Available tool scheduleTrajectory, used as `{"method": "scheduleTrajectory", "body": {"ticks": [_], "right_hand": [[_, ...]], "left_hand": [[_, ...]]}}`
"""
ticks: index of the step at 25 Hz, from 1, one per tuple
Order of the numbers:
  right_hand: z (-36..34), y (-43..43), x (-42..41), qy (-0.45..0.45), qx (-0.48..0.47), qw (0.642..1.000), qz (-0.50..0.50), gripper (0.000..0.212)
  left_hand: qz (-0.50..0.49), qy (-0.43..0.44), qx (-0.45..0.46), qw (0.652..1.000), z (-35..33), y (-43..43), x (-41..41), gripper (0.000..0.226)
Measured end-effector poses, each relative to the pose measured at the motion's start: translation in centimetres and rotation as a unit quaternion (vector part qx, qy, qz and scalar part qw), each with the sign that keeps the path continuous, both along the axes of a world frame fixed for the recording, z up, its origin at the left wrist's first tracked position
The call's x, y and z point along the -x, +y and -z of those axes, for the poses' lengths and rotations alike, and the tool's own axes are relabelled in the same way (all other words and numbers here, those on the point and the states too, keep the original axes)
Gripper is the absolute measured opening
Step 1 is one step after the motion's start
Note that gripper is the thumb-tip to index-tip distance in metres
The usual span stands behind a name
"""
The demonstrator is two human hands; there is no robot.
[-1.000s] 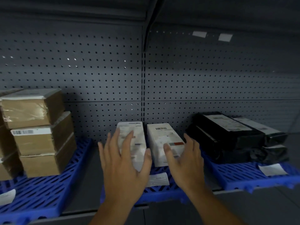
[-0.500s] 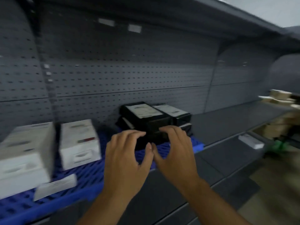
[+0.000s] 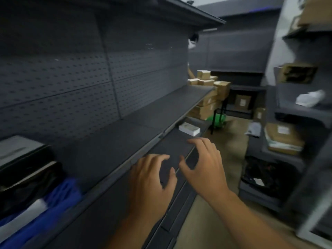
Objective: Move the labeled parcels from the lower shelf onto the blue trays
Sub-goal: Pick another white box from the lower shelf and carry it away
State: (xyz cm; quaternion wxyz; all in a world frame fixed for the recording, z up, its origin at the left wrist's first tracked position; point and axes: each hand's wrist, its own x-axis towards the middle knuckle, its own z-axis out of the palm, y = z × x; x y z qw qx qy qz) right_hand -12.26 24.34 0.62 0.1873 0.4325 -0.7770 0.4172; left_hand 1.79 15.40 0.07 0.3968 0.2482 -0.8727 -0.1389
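Note:
A white labeled parcel [image 3: 189, 129] lies alone on the lower shelf [image 3: 172, 142], ahead of both hands. My left hand [image 3: 152, 178] and my right hand [image 3: 204, 164] hover side by side above the lower shelf's front edge, fingers loosely curled, holding nothing. At the far left, black wrapped parcels [image 3: 25, 169] sit on a blue tray [image 3: 53, 209] on the upper shelf [image 3: 125, 130]; the view there is blurred.
Stacked brown cardboard boxes [image 3: 210, 94] stand at the far end of the shelf, beside a green cart [image 3: 216, 120]. A second shelving unit [image 3: 294, 112] with brown and black parcels lines the right side. A narrow floor aisle [image 3: 228, 141] runs between them.
The view has swung right along the shelf. The white parcels on the blue tray have left the frame. Both hands moved from the tray toward the lower shelf, still holding nothing.

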Motion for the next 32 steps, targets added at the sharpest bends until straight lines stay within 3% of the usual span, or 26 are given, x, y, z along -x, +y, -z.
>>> {"method": "scheduleTrajectory", "body": {"ticks": [10, 14, 19, 23, 29, 32], "right_hand": [[5.7, -2.6, 22.1, -0.053, -0.094, 0.983, 0.152, 0.035], [8.5, -4.2, 31.0, -0.101, -0.109, 0.973, 0.176, 0.032], [12.7, -8.4, 46.2, -0.129, -0.122, 0.974, 0.141, 0.033], [14.0, -13.7, 56.0, -0.157, -0.149, 0.973, 0.077, 0.030], [18.0, -25.0, 65.3, -0.191, -0.205, 0.959, -0.041, 0.036], [22.3, -30.7, 67.9, -0.189, -0.212, 0.957, -0.062, 0.041]], "left_hand": [[0.144, -0.081, -0.052, 0.985, 7.2, -7.9, 26.6, 0.036], [0.157, -0.121, -0.064, 0.978, 9.6, -10.8, 35.8, 0.035], [0.095, -0.188, -0.069, 0.975, 13.4, -15.3, 48.0, 0.039], [-0.003, -0.230, -0.132, 0.964, 13.7, -19.4, 53.6, 0.040], [-0.107, -0.167, -0.232, 0.952, 16.8, -25.8, 60.8, 0.043], [-0.158, -0.186, -0.258, 0.935, 19.3, -29.6, 64.2, 0.050]]}}
